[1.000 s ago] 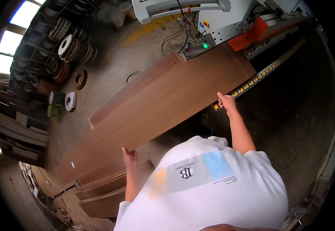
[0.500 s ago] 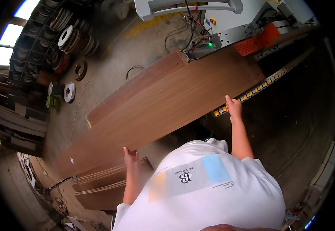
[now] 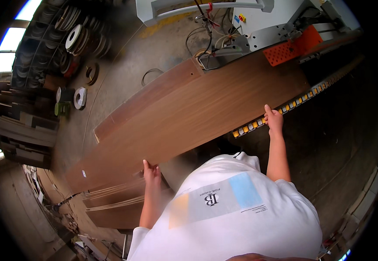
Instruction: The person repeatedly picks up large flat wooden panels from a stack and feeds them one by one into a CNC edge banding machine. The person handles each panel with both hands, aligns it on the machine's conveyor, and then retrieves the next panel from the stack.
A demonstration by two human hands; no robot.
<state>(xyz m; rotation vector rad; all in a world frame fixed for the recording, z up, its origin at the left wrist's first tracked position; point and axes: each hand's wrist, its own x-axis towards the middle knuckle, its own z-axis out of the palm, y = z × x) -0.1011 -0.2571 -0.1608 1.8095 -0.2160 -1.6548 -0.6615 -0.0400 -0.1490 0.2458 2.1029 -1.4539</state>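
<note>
A long brown wood-grain board (image 3: 189, 117) lies slantwise in front of me, its far right end beside the machine. My right hand (image 3: 274, 121) is closed on the near edge toward that end, thumb on top and the other fingers curled at the rim. Farther left along the same edge, my left hand (image 3: 152, 172) grips the board with the thumb up and its fingers partly hidden below. Beneath the board's right part runs a roller track (image 3: 291, 105) with yellow and grey rollers. A small white label (image 3: 84, 173) sits near the board's left end.
The machine (image 3: 258, 32) at top right has a perforated orange guard (image 3: 291, 48) and hanging cables. A darker strip of wood (image 3: 149, 98) follows the board's far side. Stacked panels (image 3: 115, 209) stand below its left end. Edge-band rolls (image 3: 73, 39) fill a rack at upper left.
The board has slid to the right and slightly away, toward the machine, along the roller track. Both hands have travelled with it, still holding its near edge.
</note>
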